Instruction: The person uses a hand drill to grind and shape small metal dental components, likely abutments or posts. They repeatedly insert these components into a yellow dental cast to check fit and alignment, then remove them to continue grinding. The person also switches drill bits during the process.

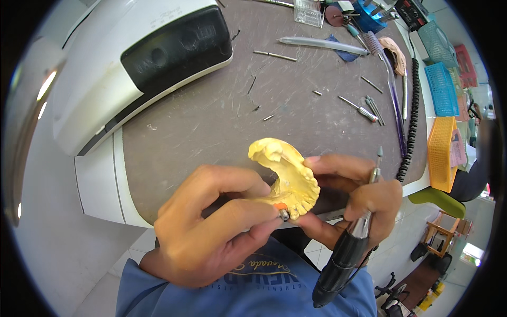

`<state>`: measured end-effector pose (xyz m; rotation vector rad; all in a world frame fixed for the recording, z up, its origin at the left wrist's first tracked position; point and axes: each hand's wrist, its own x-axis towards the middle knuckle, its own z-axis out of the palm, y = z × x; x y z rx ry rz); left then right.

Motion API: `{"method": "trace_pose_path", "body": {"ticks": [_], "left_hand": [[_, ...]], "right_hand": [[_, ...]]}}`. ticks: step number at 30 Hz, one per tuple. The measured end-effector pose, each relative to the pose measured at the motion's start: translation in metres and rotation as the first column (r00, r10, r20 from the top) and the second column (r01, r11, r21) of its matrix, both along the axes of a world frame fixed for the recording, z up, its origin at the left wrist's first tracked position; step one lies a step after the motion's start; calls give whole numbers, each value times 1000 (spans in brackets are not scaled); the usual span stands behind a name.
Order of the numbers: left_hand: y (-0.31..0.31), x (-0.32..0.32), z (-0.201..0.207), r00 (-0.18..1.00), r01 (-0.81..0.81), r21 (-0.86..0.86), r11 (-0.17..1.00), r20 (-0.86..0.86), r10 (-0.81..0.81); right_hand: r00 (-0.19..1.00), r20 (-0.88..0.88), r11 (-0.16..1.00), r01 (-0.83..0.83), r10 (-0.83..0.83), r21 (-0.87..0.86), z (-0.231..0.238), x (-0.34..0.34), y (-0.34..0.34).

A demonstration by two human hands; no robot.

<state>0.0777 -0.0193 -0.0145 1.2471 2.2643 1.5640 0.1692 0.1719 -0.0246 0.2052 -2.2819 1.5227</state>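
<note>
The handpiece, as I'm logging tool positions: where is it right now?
In the head view, the handpiece is at lower right, slanting tip-up in the right hand, just right of the yellow dental cast.

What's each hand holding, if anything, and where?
Left hand: yellow dental cast, by its near-left end. Right hand: same cast, by its outer edge, plus a black handpiece by its metal neck.

yellow dental model | curved, teeth facing right | black-silver handpiece | slanted, bit up
</note>
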Motion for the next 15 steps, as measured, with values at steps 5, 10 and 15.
{"method": "trace_pose_path", "body": {"ticks": [5,10,15], "left_hand": [[0,-3,0,1000,9,-7,1000,-26,-9],[10,3,5,999,-44,34,998,-9,45],[18,5,8,997,-63,18,998,-33,64]], "right_hand": [[986,25,980,169,-167,-105,0,-3,-12],[983,-24,983,180,-181,-38,1,-3,-7],[974,-16,974,228,-228,-17,4,0,-5]]}}
